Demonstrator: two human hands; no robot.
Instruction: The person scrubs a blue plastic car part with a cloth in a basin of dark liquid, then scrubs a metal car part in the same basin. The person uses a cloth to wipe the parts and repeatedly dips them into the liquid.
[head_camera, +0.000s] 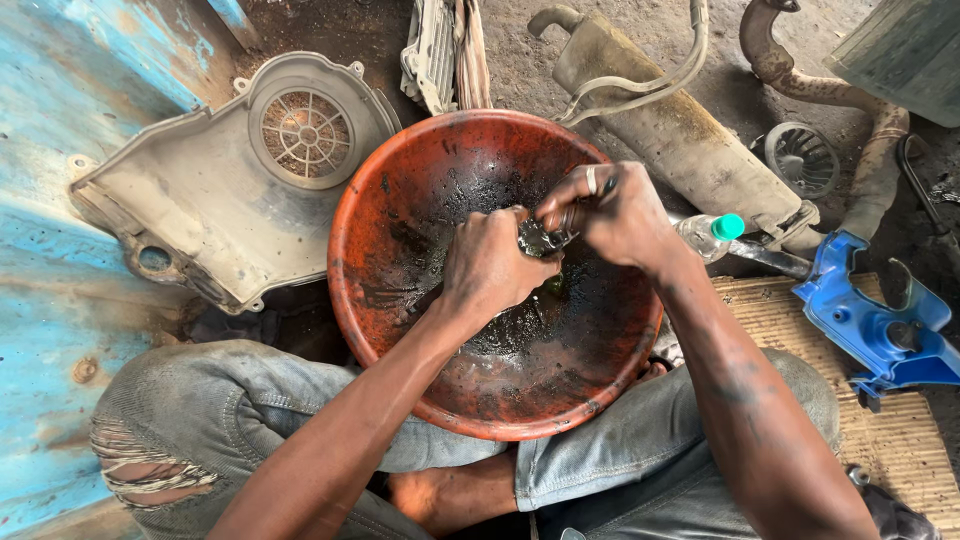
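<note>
A large orange plastic basin (380, 180), smeared inside with black oily grime, sits between my knees. Over its middle both hands meet on a small dark greasy metal part (541, 239). My left hand (490, 265) is closed around the part's left side. My right hand (615, 215), a ring on one finger, grips its right side, with a thin dark tool or stem sticking up between the fingers. Most of the part is hidden by my fingers.
A grey plastic engine cover with a round vent (235, 180) lies to the left. A dusty exhaust muffler (690, 140) and a rusty pipe (870, 110) lie behind. A green-capped clear bottle (712, 232), a blue plastic panel (870, 320) and a woven mat (900, 420) are right.
</note>
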